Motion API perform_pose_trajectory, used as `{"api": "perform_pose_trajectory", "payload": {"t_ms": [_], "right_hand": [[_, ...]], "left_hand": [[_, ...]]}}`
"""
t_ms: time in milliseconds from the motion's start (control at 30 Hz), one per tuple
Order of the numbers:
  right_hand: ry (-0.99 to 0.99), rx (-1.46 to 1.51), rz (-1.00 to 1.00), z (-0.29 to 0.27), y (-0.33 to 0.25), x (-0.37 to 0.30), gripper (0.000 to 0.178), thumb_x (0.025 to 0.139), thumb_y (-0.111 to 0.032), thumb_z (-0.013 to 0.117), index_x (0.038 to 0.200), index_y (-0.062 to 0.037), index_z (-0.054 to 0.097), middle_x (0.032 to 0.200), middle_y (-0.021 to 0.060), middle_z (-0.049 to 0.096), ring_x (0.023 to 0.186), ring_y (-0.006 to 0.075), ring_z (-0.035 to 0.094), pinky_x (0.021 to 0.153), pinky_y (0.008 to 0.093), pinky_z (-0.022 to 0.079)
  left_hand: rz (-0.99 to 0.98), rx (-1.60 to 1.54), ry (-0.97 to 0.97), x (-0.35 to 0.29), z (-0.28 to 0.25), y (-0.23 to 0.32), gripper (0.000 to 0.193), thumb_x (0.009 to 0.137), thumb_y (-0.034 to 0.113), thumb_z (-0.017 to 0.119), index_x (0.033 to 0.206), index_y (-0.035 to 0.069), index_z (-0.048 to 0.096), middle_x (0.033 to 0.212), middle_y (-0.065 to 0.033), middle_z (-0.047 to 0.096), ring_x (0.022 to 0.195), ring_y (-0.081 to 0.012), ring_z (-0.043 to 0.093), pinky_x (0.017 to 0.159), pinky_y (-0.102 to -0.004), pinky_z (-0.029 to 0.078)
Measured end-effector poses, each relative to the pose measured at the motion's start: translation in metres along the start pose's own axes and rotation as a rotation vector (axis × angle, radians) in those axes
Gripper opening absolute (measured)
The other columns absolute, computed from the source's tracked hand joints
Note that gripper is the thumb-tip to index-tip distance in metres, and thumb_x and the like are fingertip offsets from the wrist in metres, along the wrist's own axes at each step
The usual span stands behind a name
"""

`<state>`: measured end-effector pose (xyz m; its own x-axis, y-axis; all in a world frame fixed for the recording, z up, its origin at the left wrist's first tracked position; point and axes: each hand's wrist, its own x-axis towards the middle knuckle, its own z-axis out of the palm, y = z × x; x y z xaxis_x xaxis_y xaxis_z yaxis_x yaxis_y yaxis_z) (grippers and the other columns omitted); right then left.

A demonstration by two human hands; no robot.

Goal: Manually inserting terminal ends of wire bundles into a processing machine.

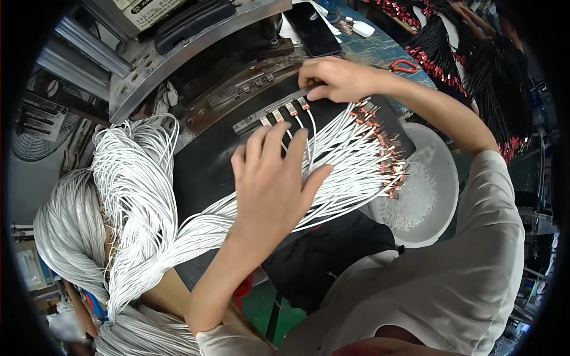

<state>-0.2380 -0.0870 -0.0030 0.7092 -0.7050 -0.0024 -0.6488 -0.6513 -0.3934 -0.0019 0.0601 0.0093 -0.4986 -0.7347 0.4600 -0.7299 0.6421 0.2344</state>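
A slim metal fixture bar (242, 126) lies on the black work surface, with several small metal cable connectors (291, 109) set along it in a row. White cables run from these connectors toward me. My right hand (337, 80) is curled at the bar's right end, thumb and fingers closed around it; the fingertips are partly hidden. Over the cables hovers or rests my left hand (270, 178), its fingers spread and fingertips close to the left connectors. Under and beside it lies a thick bundle of white cables (338, 172), whose copper-coloured connector ends (386, 157) fan out rightward.
A heavy metal press (178, 56) stands at the back left. Coils of white cable (133, 178) hang at the left. A pale round basin (436, 207) with clear scraps sits at the right. A dark phone (314, 32) and red-handled tool (404, 66) lie farther back.
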Motion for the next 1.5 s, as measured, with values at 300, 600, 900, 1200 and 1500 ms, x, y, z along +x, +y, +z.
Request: {"api": "perform_pose_trajectory", "payload": {"t_ms": [300, 600, 900, 1200, 1500], "right_hand": [[-0.107, 0.581, 0.103, -0.001, -0.008, 0.043, 0.037, 0.093, -0.013, 0.062, 0.127, 0.0016, 0.062, 0.113, 0.0149, 0.068, 0.099, 0.0210, 0.063, 0.091, 0.0335, 0.047], [0.609, 0.350, -0.126, 0.006, 0.073, 0.210, 0.033, 0.089, -0.016, 0.071, 0.120, -0.0056, 0.067, 0.114, 0.0111, 0.069, 0.099, 0.0202, 0.063, 0.086, 0.0318, 0.052], [0.702, 0.693, -0.903, -0.021, 0.012, 0.205, 0.022, 0.098, -0.016, 0.059, 0.113, -0.0016, 0.066, 0.099, 0.0071, 0.069, 0.079, 0.0213, 0.062, 0.066, 0.0341, 0.051], [0.698, -0.319, -0.159, 0.021, 0.004, 0.151, 0.039, 0.088, -0.023, 0.071, 0.122, -0.0048, 0.064, 0.110, 0.0154, 0.067, 0.098, 0.0259, 0.066, 0.087, 0.0341, 0.053], [-1.196, 1.386, -0.338, 0.136, -0.103, -0.167, 0.053, 0.097, -0.023, 0.067, 0.140, 0.0004, 0.048, 0.127, 0.0199, 0.060, 0.109, 0.0303, 0.061, 0.090, 0.0404, 0.051]], "left_hand": [[-0.124, -0.047, -0.157, 0.025, 0.012, 0.003, 0.042, 0.088, 0.040, 0.070, 0.090, -0.001, 0.065, 0.089, -0.0168, 0.065, 0.082, -0.0334, 0.064, 0.068, -0.0465, 0.052], [-0.158, 0.079, 0.124, 0.091, 0.036, -0.126, 0.023, 0.092, 0.016, 0.059, 0.081, -0.002, 0.065, 0.079, -0.0210, 0.069, 0.075, -0.0419, 0.067, 0.070, -0.0499, 0.054], [-0.420, 0.173, -0.127, 0.097, 0.022, -0.140, 0.031, 0.090, 0.029, 0.058, 0.091, 0.001, 0.071, 0.085, -0.0223, 0.071, 0.081, -0.0416, 0.070, 0.075, -0.0492, 0.056], [-0.236, 0.367, 0.059, 0.068, 0.019, -0.122, 0.039, 0.087, 0.039, 0.069, 0.101, 0.002, 0.069, 0.097, -0.0206, 0.068, 0.091, -0.0372, 0.068, 0.078, -0.0470, 0.055], [-0.160, -1.917, -0.043, -0.208, 0.023, 0.027, 0.095, 0.078, 0.074, 0.065, 0.116, -0.013, 0.063, 0.113, -0.0274, 0.064, 0.099, -0.0334, 0.065, 0.086, -0.0413, 0.051]]}}
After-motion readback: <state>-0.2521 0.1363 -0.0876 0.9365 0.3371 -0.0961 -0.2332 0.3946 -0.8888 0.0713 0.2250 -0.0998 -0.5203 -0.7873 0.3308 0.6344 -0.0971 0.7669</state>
